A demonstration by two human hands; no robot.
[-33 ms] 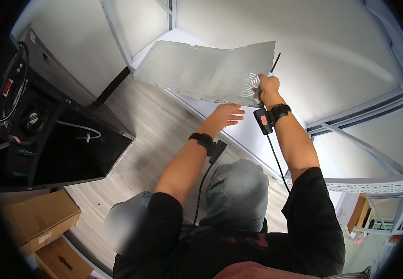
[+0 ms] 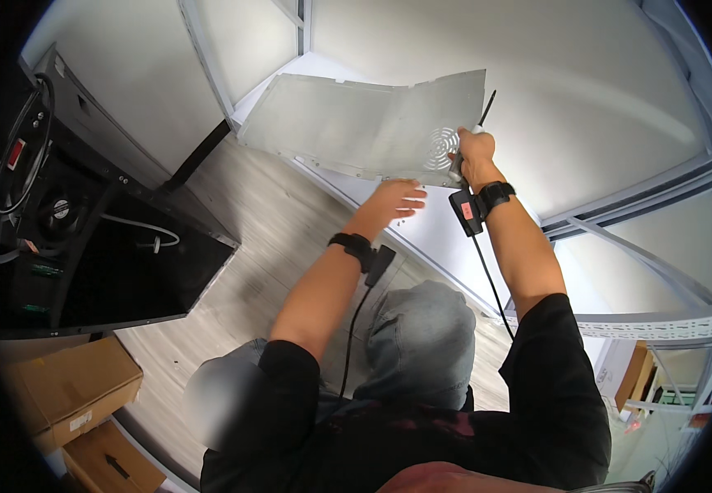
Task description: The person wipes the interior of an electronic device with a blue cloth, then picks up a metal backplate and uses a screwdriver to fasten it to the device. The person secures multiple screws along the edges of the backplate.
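Note:
A thin grey metal panel (image 2: 331, 111), bent along its length, lies tilted on the white shelf at the far side. Round vent slots (image 2: 444, 148) pierce its right end. My right hand (image 2: 476, 152) is closed around a screwdriver (image 2: 490, 112), its dark shaft pointing up and away. This fist is at the panel's right end; whether it also grips the panel edge, I cannot tell. My left hand (image 2: 393, 202) is open, palm down with fingers apart, at the panel's near edge. A few tiny dark bits (image 2: 401, 220), perhaps screws, show on the shelf beside its fingers.
An open black computer case (image 2: 142, 255) with a fan (image 2: 61, 209) and loose cables stands at the left. Below it are cardboard boxes (image 2: 76, 386). The white shelf (image 2: 463, 259) runs diagonally, with metal frame bars on the right. Black cables hang from both wrist devices.
My left hand has shifted slightly left along the panel's near edge, uncovering a bit more of the shelf. The right hand with the screwdriver has barely moved.

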